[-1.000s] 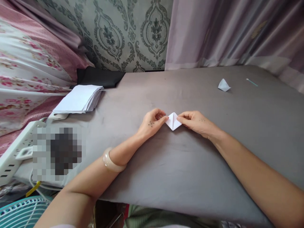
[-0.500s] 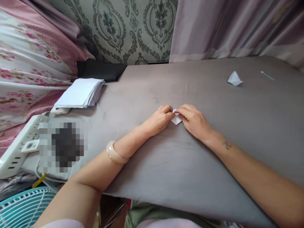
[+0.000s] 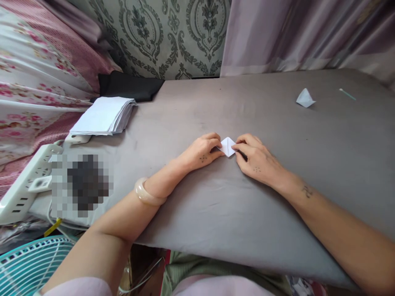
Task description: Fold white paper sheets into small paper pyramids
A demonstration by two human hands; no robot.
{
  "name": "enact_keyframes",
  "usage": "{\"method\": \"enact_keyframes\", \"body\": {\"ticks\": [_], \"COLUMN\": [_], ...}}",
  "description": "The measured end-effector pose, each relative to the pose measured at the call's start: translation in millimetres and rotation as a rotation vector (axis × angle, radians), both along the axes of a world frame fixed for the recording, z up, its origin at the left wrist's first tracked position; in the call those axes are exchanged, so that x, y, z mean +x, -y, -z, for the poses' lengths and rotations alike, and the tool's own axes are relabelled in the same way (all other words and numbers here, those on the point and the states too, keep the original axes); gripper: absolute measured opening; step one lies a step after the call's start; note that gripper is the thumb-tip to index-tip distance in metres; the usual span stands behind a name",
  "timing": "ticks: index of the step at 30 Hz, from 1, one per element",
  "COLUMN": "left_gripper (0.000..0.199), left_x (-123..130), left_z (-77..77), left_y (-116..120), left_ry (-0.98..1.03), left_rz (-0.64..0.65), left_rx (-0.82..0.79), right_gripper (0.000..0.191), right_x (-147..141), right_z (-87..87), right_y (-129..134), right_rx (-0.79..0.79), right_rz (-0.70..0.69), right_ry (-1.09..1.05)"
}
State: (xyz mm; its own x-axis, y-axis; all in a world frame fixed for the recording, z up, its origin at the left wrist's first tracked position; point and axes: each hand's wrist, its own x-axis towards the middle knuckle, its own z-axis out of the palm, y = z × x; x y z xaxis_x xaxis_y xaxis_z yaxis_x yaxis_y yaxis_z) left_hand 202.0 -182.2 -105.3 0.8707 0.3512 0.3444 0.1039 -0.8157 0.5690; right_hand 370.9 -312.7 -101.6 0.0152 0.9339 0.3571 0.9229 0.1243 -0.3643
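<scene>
A small folded white paper (image 3: 228, 147), diamond-shaped with a crease down its middle, lies at the centre of the grey-covered table. My left hand (image 3: 206, 151) grips its left corner between thumb and fingers. On the opposite side, my right hand (image 3: 254, 155) holds the right corner with thumb and forefinger. The underside of the paper is hidden. Farther back on the right stands a folded white paper shape (image 3: 305, 98) with a pointed top.
A thick stack of white paper (image 3: 103, 116) sits at the left, with a black cloth-like item (image 3: 131, 85) behind it. Nearer are a white power strip (image 3: 27, 185) and a blurred-out dark object (image 3: 88, 183). A cotton swab (image 3: 347, 94) lies far right. A turquoise fan (image 3: 33, 267) stands below left.
Both hands have shifted outward to the paper's side corners, uncovering its top and middle crease. The view has tilted slightly, so the surroundings sit a little higher.
</scene>
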Motion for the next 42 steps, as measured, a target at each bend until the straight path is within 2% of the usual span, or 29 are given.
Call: {"method": "enact_keyframes", "body": {"ticks": [7, 13, 20, 26, 34, 42], "left_gripper": [0.020, 0.022, 0.014, 0.013, 0.020, 0.017], "left_x": [0.5, 0.7, 3.5, 10.1, 17.0, 21.1], "left_z": [2.9, -4.5, -9.9, -13.8, -12.4, -13.7], "left_y": [-0.2, 3.8, 8.7, 10.0, 10.6, 8.7], "left_ry": [-0.023, -0.074, -0.098, -0.125, -0.131, -0.177], "left_rz": [-0.036, -0.158, -0.291, -0.385, -0.435, -0.447], "left_rx": [0.126, -0.008, -0.194, -0.296, -0.272, -0.299], "right_gripper": [0.019, 0.019, 0.018, 0.017, 0.016, 0.019], "right_x": [1.8, 5.9, 4.9, 6.8, 6.8, 10.4], "right_z": [-5.5, -2.6, 0.0, 2.0, 1.9, -0.3], "right_y": [1.8, -0.8, -4.9, -10.9, -19.5, -22.9], "right_rx": [-0.092, -0.082, -0.039, -0.063, -0.105, -0.152], "right_rz": [0.072, 0.107, 0.197, 0.265, 0.331, 0.371], "right_ry": [0.051, -0.031, -0.155, -0.265, -0.326, -0.385]}}
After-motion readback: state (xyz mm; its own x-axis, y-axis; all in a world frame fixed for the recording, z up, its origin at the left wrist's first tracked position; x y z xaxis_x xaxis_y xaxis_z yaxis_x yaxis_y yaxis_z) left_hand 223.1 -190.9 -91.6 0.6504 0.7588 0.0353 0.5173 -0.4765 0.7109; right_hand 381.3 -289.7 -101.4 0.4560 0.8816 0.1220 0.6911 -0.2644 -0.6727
